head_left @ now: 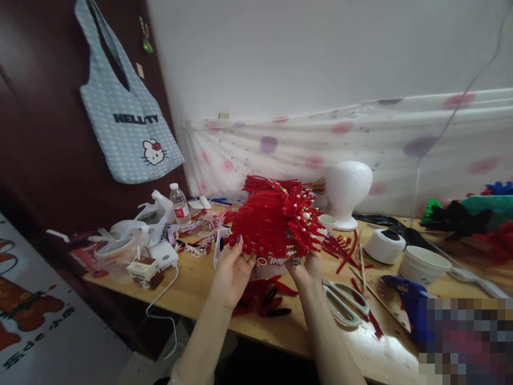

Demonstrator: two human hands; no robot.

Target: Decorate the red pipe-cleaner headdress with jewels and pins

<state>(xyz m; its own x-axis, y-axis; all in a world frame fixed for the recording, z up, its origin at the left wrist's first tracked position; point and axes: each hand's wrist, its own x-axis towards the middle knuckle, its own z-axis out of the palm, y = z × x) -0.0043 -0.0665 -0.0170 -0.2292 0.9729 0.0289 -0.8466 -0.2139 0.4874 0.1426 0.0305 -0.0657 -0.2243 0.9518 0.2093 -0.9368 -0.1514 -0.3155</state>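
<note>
A red headdress (260, 224) with a fringed flower, white pearls and jewelled trim is held up over the table in the middle of the head view. My left hand (234, 267) grips its lower left edge, thumb in front and fingers beneath. At the lower right edge, my right hand (304, 267) is closed on it too, its fingers partly hidden behind the pearl flower (304, 216). Below the headdress lie red and black fuzzy pieces (270, 302) on the wooden table (192, 299). Scissors (345, 302) with pale handles rest just right of my right forearm.
Behind stands a white foam head (348, 192). To the right are a white spool (385, 246), a white bowl (425, 264) and a blue glue gun (409, 291). A water bottle (179, 206), plastic bags (154, 214) and a cabled white box (164, 255) occupy the left.
</note>
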